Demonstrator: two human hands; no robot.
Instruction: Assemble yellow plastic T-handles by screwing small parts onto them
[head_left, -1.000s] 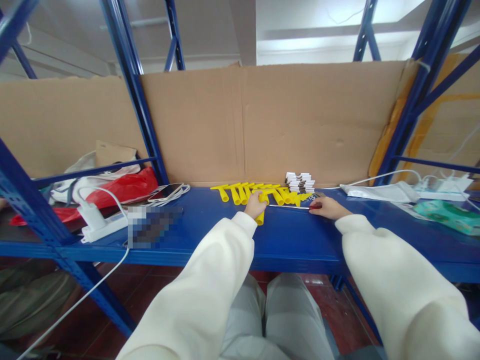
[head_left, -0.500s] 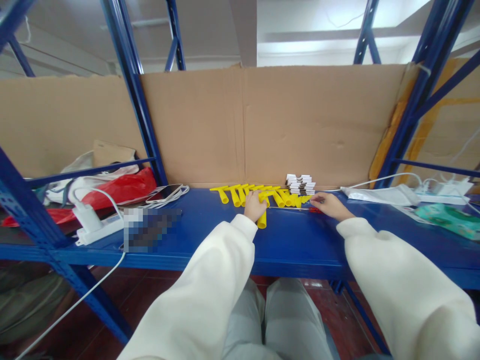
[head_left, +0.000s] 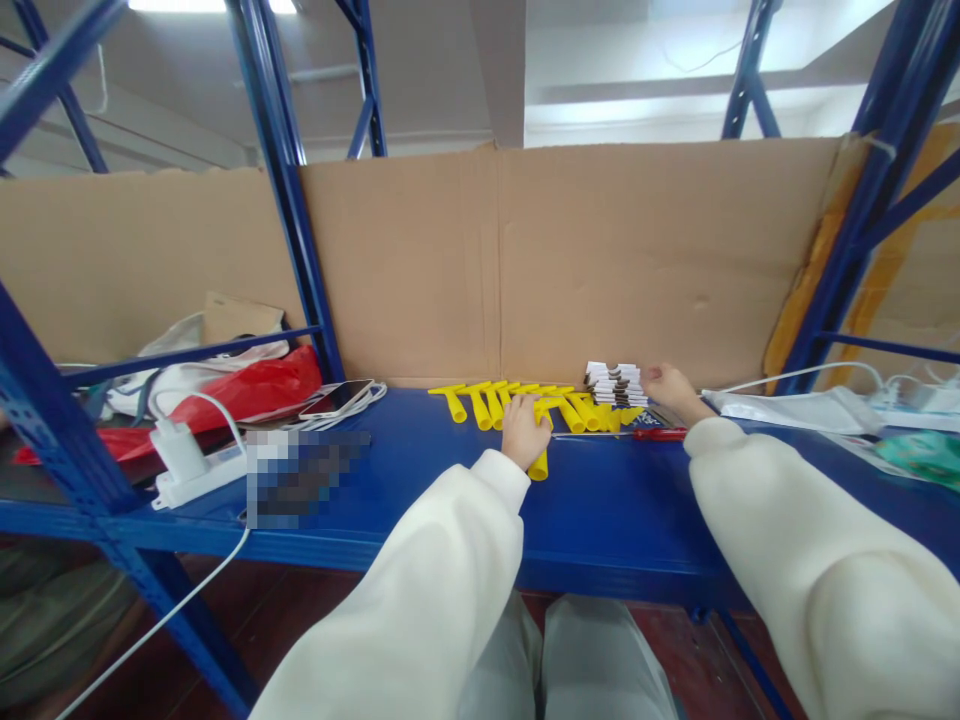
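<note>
Cardboard [head_left: 637,260] walls the far side of a blue shelf [head_left: 450,500]. Yellow T-shaped pieces [head_left: 481,408] line its far middle, a white stack [head_left: 613,384] at their right. The left hand [head_left: 526,432] curls round a nearer yellow piece [head_left: 538,468]; the right hand [head_left: 670,390] is just right of the stack, whether pinching anything I cannot tell. Nearer lies a red-handled screwdriver [head_left: 660,434].

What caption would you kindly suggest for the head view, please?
Left hand holds a yellow T-shaped piece; right hand beside stacked white pieces, red-handled screwdriver on the blue shelf.
</note>
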